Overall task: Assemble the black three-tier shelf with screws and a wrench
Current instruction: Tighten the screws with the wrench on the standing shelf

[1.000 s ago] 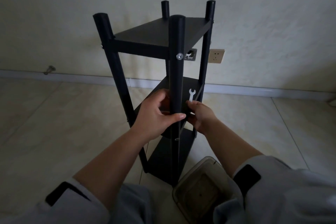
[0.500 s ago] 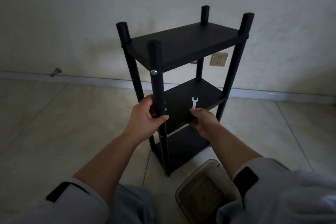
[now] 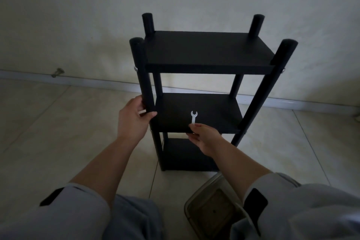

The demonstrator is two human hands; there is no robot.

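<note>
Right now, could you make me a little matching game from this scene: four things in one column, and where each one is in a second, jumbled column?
Things:
1. wrench
2. left hand
3. right hand
4. clear container

Places:
A. on the floor near the person's right sleeve
B. gripping the shelf's front left post
C. lying on the middle tier
D. at the middle tier's front edge, just below the wrench

Pairs: 1-C, 2-B, 3-D, 4-A
</note>
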